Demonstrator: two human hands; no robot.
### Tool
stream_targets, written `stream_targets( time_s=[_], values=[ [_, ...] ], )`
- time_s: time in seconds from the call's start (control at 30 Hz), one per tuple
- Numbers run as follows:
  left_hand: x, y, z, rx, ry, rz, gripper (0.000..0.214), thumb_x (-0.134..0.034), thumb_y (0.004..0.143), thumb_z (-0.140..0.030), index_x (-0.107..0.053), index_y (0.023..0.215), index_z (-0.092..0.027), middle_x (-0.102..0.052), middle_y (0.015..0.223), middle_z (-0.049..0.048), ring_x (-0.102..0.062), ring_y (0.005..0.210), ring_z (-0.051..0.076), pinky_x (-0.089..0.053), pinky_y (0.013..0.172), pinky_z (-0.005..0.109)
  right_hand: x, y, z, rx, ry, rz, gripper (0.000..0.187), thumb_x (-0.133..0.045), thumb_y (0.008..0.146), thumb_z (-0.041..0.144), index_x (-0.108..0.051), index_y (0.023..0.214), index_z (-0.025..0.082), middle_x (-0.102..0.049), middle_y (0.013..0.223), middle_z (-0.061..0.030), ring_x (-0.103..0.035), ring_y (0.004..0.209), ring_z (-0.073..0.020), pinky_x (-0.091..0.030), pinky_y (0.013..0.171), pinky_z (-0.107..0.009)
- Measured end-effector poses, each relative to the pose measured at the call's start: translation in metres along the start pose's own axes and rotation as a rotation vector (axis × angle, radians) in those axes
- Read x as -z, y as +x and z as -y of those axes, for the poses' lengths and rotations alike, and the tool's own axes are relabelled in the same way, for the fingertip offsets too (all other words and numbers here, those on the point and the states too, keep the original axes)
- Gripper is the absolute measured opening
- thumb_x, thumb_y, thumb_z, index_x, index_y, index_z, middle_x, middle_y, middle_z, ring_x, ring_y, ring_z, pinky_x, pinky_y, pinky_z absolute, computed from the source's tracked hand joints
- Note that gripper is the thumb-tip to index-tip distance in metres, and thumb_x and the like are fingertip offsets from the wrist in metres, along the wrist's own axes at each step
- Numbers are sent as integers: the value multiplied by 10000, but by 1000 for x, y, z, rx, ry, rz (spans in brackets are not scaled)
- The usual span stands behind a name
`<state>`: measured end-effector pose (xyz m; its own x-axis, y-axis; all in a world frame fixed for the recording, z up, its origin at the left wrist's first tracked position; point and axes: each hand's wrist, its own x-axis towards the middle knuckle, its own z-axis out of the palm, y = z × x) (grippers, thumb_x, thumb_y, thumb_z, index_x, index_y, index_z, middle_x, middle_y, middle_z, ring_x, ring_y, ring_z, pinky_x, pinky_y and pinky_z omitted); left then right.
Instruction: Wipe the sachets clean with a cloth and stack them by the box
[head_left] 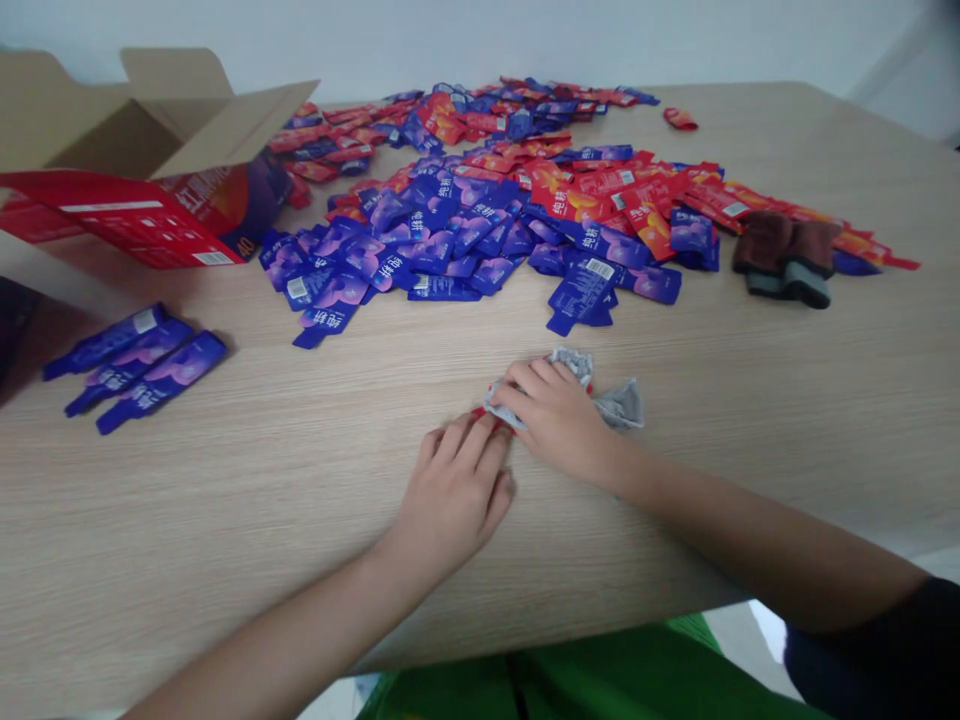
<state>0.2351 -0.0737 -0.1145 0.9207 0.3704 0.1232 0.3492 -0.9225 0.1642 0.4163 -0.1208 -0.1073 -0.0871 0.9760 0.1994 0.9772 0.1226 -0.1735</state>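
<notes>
A crumpled light-grey cloth is gripped under the bent fingers of my right hand. One end of it, a loose fold, sticks out to the right of the hand. Red edges of a flat packet show beneath the cloth and by my left fingertips; most of it is covered. My left hand is palm down on the table, fingers curled and close together, pressing the packet's left end. The thumb lies to the right side.
Behind my hands spreads a heap of purple packets and red packets. Several purple packets lie in a row at left, in front of an opened cardboard box. Brown-and-grey cloth pieces rest at right. The table's front edge is near my body.
</notes>
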Motion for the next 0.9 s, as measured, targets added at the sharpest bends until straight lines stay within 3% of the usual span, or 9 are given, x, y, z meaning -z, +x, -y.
stream_targets(
  time_s=[0.17, 0.4, 0.63, 0.8, 0.9],
  values=[
    [-1, 0, 8, -40, 43, 22, 440, -449, 926, -247, -505, 1354, -163, -469, 1444, 158, -411, 1323, 329, -405, 963, 484, 1, -7, -8, -118, -64, -4, 201, -540, 868, 159, -643, 1036, 201, -603, 1042, -101, -482, 966, -270, -353, 774, -391],
    [4, 6, 17, -99, 76, 43, 432, -477, 906, -206, -507, 1336, -182, -534, 1397, 120, -474, 1263, 309, -438, 888, 447, 8, -21, -26, -251, -11, -46, 326, -541, 773, 53, -649, 1046, 194, -602, 1083, -116, -530, 1003, -279, -414, 808, -394],
    [3, 5, 17, -73, -8, 14, 473, -439, 914, -254, -459, 1379, -173, -523, 1409, 96, -451, 1264, 284, -391, 953, 458, 8, -27, -50, -355, 38, -12, 201, -496, 866, 192, -646, 999, 209, -606, 961, -81, -600, 879, -244, -453, 724, -358],
    [2, 7, 17, -53, -41, 1, 534, -454, 930, -355, -419, 1419, -141, -542, 1385, 109, -450, 1257, 296, -384, 966, 466, 27, -22, -63, -346, 147, 36, 177, -504, 881, 247, -665, 941, 207, -636, 914, -69, -608, 835, -230, -459, 748, -368],
    [3, 8, 20, -68, -41, 14, 509, -462, 933, -381, -467, 1389, -156, -527, 1399, 107, -438, 1272, 305, -384, 974, 463, 36, -12, -51, -278, 174, -88, 191, -518, 883, 252, -669, 988, 204, -626, 962, -76, -598, 881, -231, -455, 798, -377]
  ],
)
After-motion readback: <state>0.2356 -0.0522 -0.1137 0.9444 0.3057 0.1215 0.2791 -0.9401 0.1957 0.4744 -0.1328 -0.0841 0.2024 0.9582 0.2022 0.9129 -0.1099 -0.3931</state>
